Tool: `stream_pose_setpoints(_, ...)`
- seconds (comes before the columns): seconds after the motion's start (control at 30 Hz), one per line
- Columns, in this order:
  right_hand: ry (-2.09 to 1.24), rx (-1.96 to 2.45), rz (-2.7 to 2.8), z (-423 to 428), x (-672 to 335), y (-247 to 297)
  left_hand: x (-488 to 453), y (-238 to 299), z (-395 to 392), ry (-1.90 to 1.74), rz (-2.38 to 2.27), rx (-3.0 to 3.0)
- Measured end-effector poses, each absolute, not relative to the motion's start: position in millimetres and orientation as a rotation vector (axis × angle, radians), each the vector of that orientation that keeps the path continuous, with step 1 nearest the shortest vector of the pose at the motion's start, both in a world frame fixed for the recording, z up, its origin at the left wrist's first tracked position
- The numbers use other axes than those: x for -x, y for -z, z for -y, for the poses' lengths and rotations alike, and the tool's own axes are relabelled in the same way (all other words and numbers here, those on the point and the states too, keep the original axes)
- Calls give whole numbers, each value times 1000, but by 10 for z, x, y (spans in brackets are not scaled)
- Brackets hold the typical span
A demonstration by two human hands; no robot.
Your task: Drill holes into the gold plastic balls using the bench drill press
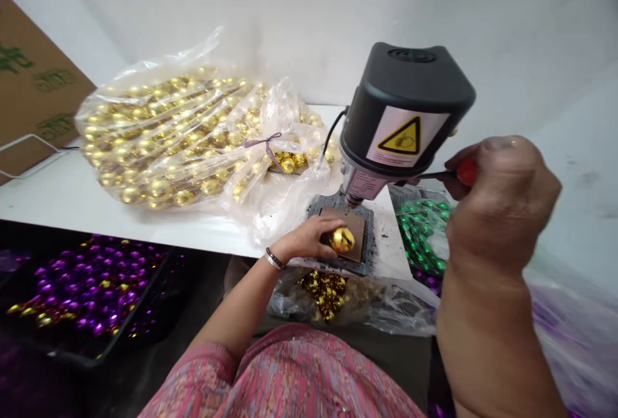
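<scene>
A small black bench drill (403,118) stands on the white table (72,196), its bit pointing down at a brown block (355,225) on the dark base. My left hand (309,237) is closed round a shiny gold ball (342,239), pressing it onto the block just below the bit. My right hand (497,205) is raised at the right, fingers wrapped round the red knob of the drill's feed lever (463,172).
A big clear bag of gold balls (183,138) lies on the table at the left. Another bag of gold balls (326,292) rests on my lap. Green balls (425,231) sit right of the drill, purple balls (91,283) in a tray at lower left. A cardboard box (33,83) leans at far left.
</scene>
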State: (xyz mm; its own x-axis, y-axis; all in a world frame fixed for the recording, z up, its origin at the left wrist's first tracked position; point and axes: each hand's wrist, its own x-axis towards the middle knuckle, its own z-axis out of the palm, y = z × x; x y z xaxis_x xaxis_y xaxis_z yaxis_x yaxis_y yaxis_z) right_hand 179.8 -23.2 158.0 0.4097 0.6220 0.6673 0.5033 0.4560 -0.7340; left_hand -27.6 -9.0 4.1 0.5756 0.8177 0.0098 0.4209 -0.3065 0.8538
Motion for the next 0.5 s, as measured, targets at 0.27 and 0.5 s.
stream_pose_setpoints(0.27, -66, 1176, 1194, 232, -1841, -1413, 805, -145, -161, -997, -1381, -1534)
stream_pose_setpoints(0.5, -71, 1211, 1220, 334, -1839, -1393, 941, -130, -1175, -954, -2004, -1638)
